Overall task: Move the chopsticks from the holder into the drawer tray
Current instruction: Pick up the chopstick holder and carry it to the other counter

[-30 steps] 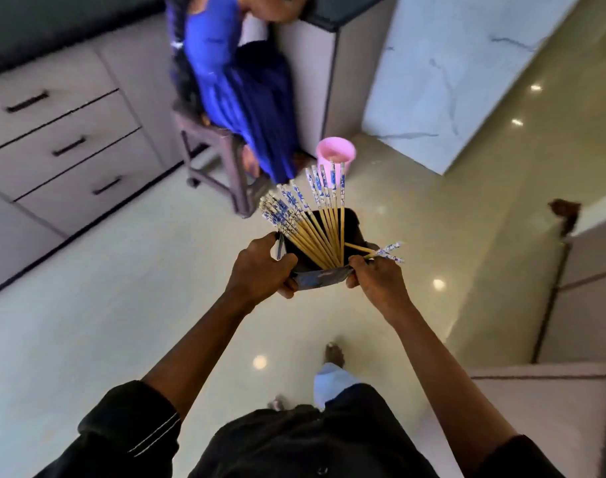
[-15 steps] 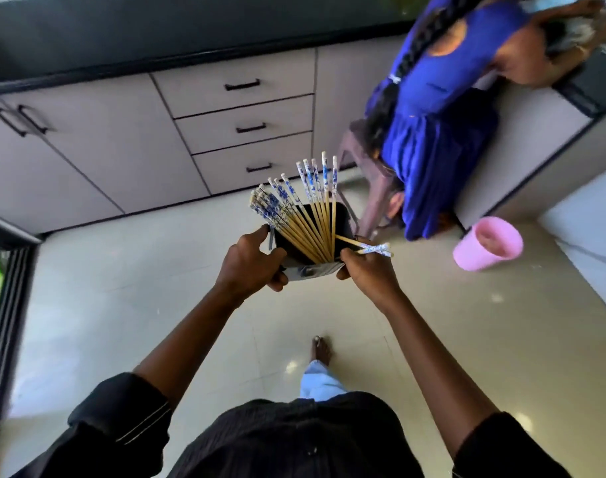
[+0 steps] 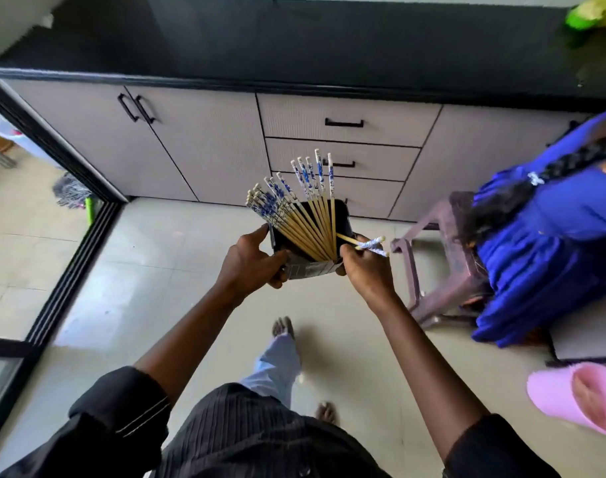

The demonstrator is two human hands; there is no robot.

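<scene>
Chopsticks are fanned in the holder, tips down, patterned ends pointed up and away toward the closed drawers. The holder is gripped above the floor, by the left hand at its left edge and the right hand at its right. Two loose chopsticks are pinched in the right hand, pointed right toward a stool.
</scene>
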